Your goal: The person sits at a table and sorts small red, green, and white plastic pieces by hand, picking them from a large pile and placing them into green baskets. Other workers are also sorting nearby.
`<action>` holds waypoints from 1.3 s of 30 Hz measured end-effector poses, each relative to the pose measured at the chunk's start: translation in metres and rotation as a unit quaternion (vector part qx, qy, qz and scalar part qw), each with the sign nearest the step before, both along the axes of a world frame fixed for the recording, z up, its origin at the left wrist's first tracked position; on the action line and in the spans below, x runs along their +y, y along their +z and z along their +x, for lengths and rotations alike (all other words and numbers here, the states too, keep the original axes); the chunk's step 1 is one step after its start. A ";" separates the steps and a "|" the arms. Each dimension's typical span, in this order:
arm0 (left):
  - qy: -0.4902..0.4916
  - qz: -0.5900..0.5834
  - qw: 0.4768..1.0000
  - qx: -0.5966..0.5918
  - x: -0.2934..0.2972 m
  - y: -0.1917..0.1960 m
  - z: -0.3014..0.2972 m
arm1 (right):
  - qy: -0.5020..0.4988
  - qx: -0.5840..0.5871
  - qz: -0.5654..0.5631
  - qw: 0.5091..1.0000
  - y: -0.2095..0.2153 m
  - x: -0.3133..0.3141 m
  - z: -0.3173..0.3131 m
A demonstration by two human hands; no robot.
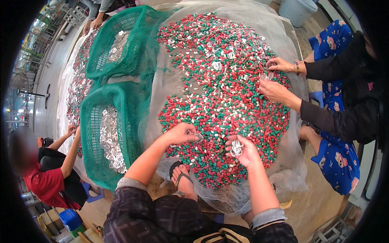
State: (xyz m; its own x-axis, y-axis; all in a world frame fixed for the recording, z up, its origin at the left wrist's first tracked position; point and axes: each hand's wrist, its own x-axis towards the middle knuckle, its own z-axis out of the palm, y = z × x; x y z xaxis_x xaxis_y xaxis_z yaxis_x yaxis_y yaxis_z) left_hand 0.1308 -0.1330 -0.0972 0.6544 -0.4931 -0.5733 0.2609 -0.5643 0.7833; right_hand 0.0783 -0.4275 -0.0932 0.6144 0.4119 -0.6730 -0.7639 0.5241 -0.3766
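Sorting, apparently: left hand [184, 133] pinches one silvery slotted metal-looking buckle [199, 138], right hand [249, 153] cups similar silvery buckles [236, 149] over small red-green-white pellets [216, 162]; next likely calls for pooling them.

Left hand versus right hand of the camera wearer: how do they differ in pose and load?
The left hand has its back up; the right hand is turned palm up. The left hand pinches a shiny piece, while the right hand cradles a shiny cluster. Both are over the red, green and white bits.
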 end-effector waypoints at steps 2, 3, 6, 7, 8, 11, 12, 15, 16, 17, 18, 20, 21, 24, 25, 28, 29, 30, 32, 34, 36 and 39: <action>0.096 -0.034 0.981 0.166 0.001 0.002 -0.004 | 0.003 0.004 0.009 1.000 0.001 0.001 0.000; 0.133 -0.101 0.966 0.195 0.004 -0.001 -0.006 | 0.005 0.009 -0.001 1.000 0.003 0.003 0.000; 0.247 -0.250 0.885 0.306 0.006 0.008 -0.010 | 0.010 0.011 -0.006 1.000 0.006 0.004 -0.001; 0.244 -0.293 0.870 0.312 0.011 0.000 -0.010 | 0.012 0.009 -0.001 1.000 0.003 0.003 -0.001; 0.246 -0.306 0.864 0.315 0.012 0.000 -0.009 | 0.010 0.009 -0.005 1.000 0.003 0.005 -0.001; 0.251 -0.335 0.847 0.328 0.014 0.002 -0.006 | 0.009 0.007 -0.012 1.000 0.003 0.009 -0.002; 0.254 -0.334 0.846 0.328 0.015 0.002 -0.007 | 0.011 0.011 -0.011 1.000 0.003 0.010 -0.002; 0.255 -0.321 0.853 0.322 0.014 0.000 -0.007 | 0.018 0.015 -0.007 1.000 0.004 0.016 -0.002; 0.252 -0.311 0.860 0.316 0.012 0.002 -0.007 | 0.020 0.014 0.008 1.000 0.002 0.018 -0.002; 0.248 -0.300 0.868 0.310 0.010 0.003 -0.006 | 0.021 0.014 0.022 0.999 -0.001 0.018 -0.003; 0.243 -0.290 0.873 0.307 0.008 0.005 -0.005 | 0.021 0.014 0.037 0.999 -0.002 0.019 -0.004; 0.231 -0.272 0.884 0.303 0.003 0.010 -0.005 | 0.016 0.020 0.063 0.998 0.003 0.024 -0.003; 0.230 -0.266 0.886 0.301 0.001 0.011 -0.006 | 0.013 0.023 0.075 0.997 0.006 0.026 -0.003; 0.213 -0.246 0.903 0.280 -0.003 0.014 -0.007 | 0.007 0.039 0.101 0.994 0.011 0.032 -0.003; 0.198 -0.239 0.913 0.263 -0.006 0.014 -0.007 | 0.010 0.043 0.099 0.994 0.013 0.033 -0.002; 0.152 -0.212 0.945 0.197 -0.021 0.018 -0.010 | 0.043 0.030 0.109 0.993 0.012 0.034 -0.003; 0.132 -0.194 0.956 0.178 -0.026 0.021 -0.010 | 0.057 0.025 0.102 0.993 0.009 0.035 -0.004; 0.111 -0.175 0.965 0.158 -0.032 0.026 -0.010 | 0.070 0.012 0.062 0.996 0.010 0.037 -0.006; 0.073 -0.140 0.981 0.116 -0.043 0.030 -0.011 | 0.096 -0.011 -0.018 0.995 0.011 0.041 -0.010; 0.044 -0.139 0.986 0.086 -0.046 0.027 -0.011 | 0.066 0.029 0.063 0.995 0.005 0.040 -0.011; 0.063 -0.114 0.990 0.055 -0.042 0.027 -0.010 | 0.051 0.052 0.125 0.989 0.009 0.043 -0.008; 0.094 -0.056 0.993 -0.036 -0.029 0.020 -0.002 | 0.031 0.048 0.094 0.994 0.009 0.041 -0.009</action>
State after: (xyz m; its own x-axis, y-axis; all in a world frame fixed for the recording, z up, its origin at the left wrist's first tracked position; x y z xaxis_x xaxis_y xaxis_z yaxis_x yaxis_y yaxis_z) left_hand 0.1284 -0.1621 -0.0773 0.7784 -0.4162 -0.4699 0.2949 -0.4182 0.8591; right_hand 0.0693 -0.3865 -0.0845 0.5207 0.5705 -0.6351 -0.8244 0.5293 -0.2005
